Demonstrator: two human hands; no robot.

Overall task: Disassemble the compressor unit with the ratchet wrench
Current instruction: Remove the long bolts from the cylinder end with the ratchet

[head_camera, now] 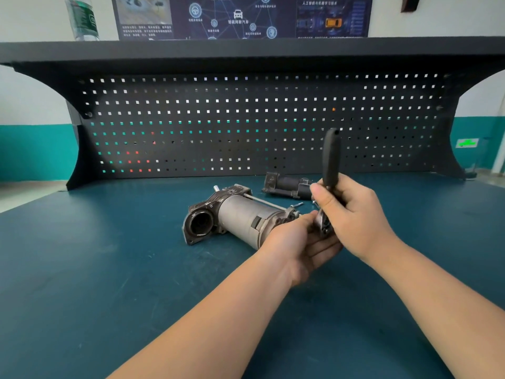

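One grey cylindrical metal compressor unit lay at the bench's centre. One smaller dark cylindrical part sat at its two o'clock. One black-handled ratchet wrench stood upright, at three o'clock from the unit. Two bare hands were in view: the left and the right. One clear plastic bottle stood at eleven o'clock.

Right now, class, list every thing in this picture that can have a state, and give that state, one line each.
compressor unit: lying on its side, round port open
ratchet wrench: handle upright, head at the unit's end
right hand: grips the wrench
left hand: cupped at the unit's end
second part: lying behind, untouched
bottle: upright on shelf
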